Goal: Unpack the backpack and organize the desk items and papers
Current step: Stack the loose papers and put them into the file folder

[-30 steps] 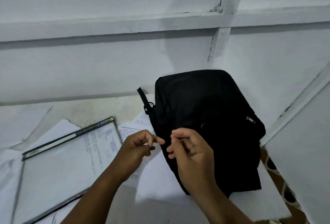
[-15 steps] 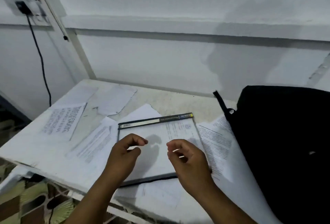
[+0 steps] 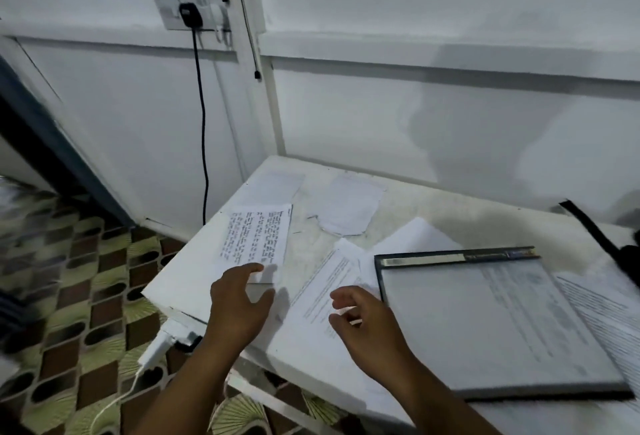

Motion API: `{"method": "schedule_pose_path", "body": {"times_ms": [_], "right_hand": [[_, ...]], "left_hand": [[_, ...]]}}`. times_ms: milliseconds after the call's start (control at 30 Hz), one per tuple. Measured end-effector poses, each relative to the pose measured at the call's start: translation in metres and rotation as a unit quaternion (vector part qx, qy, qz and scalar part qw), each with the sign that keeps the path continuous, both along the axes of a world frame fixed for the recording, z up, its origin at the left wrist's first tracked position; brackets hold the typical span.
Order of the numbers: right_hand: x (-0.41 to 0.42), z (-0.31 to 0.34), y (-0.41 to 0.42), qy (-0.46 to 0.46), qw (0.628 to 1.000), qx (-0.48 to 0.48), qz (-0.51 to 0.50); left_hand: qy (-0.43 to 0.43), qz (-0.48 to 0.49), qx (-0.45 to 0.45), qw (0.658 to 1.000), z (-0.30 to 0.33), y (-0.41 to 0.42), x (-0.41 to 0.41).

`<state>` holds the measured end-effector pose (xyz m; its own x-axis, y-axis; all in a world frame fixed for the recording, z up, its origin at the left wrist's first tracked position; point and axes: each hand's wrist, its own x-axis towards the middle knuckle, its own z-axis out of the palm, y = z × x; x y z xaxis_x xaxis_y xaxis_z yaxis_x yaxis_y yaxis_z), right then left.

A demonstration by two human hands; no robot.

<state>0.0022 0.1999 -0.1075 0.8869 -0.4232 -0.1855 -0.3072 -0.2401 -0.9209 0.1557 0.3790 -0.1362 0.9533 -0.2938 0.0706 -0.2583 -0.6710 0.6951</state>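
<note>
Head view: the left hand (image 3: 239, 310) reaches to 12 o'clock over the near-left corner of the desk (image 3: 446, 206), fingers (image 3: 254, 270) spread and only lightly bent, their tips lying on the near edge of a printed sheet (image 3: 258, 238); whether the thumb is under that edge cannot be told. The right hand (image 3: 367, 327) hovers at 3 o'clock from the left one, fingers loosely curled and released, gripping nothing, above a second printed sheet (image 3: 329, 282) that lies slanted on the desk.

At 3 o'clock from the right hand lies a clear folder (image 3: 485, 316) with a dark spine (papers show through it), flat, its left edge just beside the right hand. More loose papers (image 3: 349, 209) lie at 12 o'clock, toward the wall. Only a strap of the black backpack (image 3: 595, 230) shows, at the far right edge of the frame.

The desk's left edge runs just beside the left hand, the patterned floor (image 3: 69, 296) beyond it. A bare strip of desk lies open between the papers and the wall. A black cable (image 3: 202, 122) hangs from a wall socket (image 3: 190, 11) at 11 o'clock.
</note>
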Motion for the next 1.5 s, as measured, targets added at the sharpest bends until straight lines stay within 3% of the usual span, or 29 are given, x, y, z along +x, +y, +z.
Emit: {"method": "schedule_pose_path", "body": {"times_ms": [200,400,500,567,733,933,1067,1200,1400,1500], "right_hand": [[0.065,-0.002,0.026,0.034,0.999,0.006,0.042],[0.116,-0.006,0.043,0.058,0.991,0.12,0.022],[0.129,-0.008,0.044,0.058,0.978,0.201,-0.018],[0.136,-0.01,0.042,0.059,0.97,0.232,-0.039],[0.147,-0.019,0.037,0.07,0.966,0.244,-0.056],[0.156,-0.024,0.023,0.064,0.971,0.227,-0.039],[0.163,-0.023,0.009,-0.013,0.995,0.063,-0.074],[0.177,-0.018,0.002,-0.057,0.982,0.151,-0.1],[0.188,-0.02,0.016,-0.074,0.974,0.164,-0.136],[0.189,-0.02,0.029,-0.072,0.972,0.17,-0.148]], "left_hand": [[0.047,0.084,0.087,0.992,-0.014,0.015,0.047],[0.058,0.1,0.102,0.988,-0.015,0.016,0.054],[0.09,0.083,0.059,0.991,-0.01,0.019,0.058],[0.113,0.084,-0.015,0.99,-0.005,0.018,0.062],[0.179,0.152,-0.186,0.954,0.002,0.012,0.076],[0.265,0.037,-0.236,0.934,0.014,0.002,0.09],[0.25,-0.052,-0.222,0.941,0.019,0.006,0.106],[0.259,-0.12,-0.235,0.929,0.021,0.004,0.131],[0.285,-0.22,-0.193,0.913,0.015,0.005,0.177],[0.327,-0.287,-0.176,0.883,0.01,0.013,0.197]]}}
